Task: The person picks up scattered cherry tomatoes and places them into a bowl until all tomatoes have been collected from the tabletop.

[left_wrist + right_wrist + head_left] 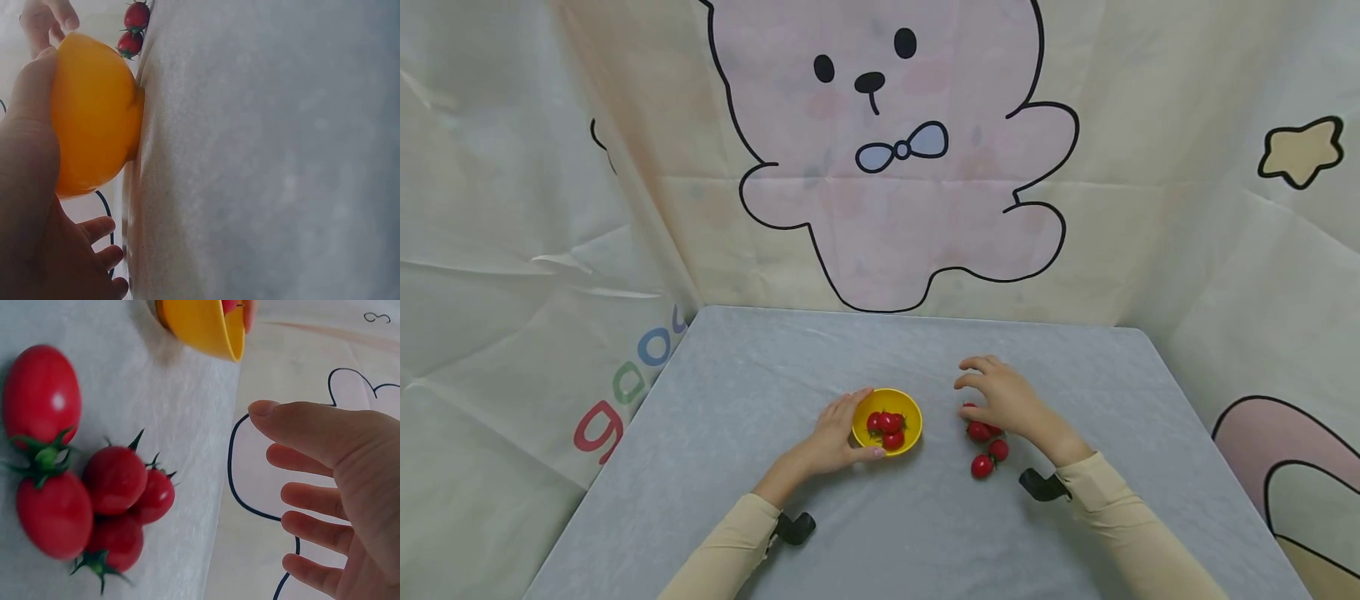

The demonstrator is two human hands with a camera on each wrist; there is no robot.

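Pink bear print [887,225] on the cloth backdrop [1120,192]; coloured letters [580,435] at left read "goo", next one partly hidden. Grey tabletop [760,375]. Hands apart: left hand [833,433] curled round yellow bowl [94,119], red tomatoes [887,422] inside. Right hand [1003,398] loosely spread above five loose tomatoes [114,479].

A glossy, plain yellow bowl [97,119] stands upright on its low foot, mouth facing up, its left side held in the person's left grip [831,437]. Inside the bowl rest small red tomatoes [887,423], at least four showing, bunched closely together with green stem bits. To the right of the bowl, apart from it, lie five loose tomatoes [982,466], smooth, shiny and rounded to oval, with spiky green tops. Three crowd together level with the bowl; two, stem ends together, lie slightly nearer the person than its centre.
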